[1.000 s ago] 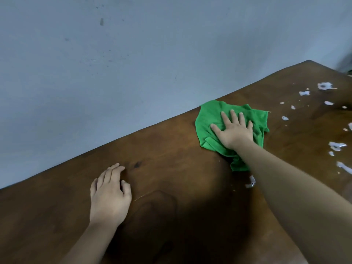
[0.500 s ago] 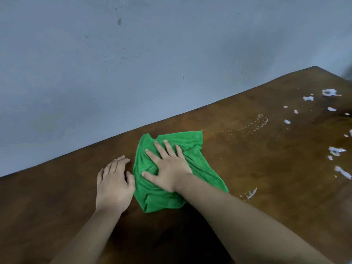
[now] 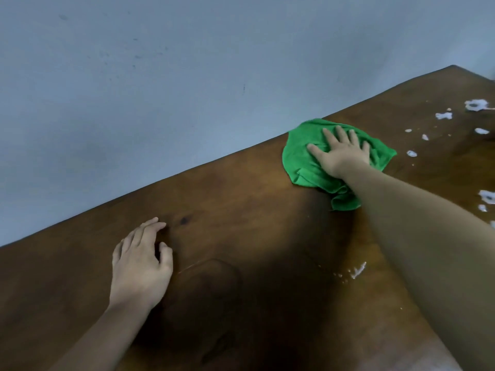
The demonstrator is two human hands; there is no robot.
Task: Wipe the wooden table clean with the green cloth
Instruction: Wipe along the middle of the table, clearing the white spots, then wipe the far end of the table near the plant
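Head view: right hand [image 3: 341, 153] flat, fingers spread, on green cloth [image 3: 300, 162], its near edge behind the forearm.

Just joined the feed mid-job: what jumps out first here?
The green cloth near the wooden table's far edge, pressed flat under the right hand. White spill blotches dot the table to its right. The left hand rests on bare wood, nearer the camera.
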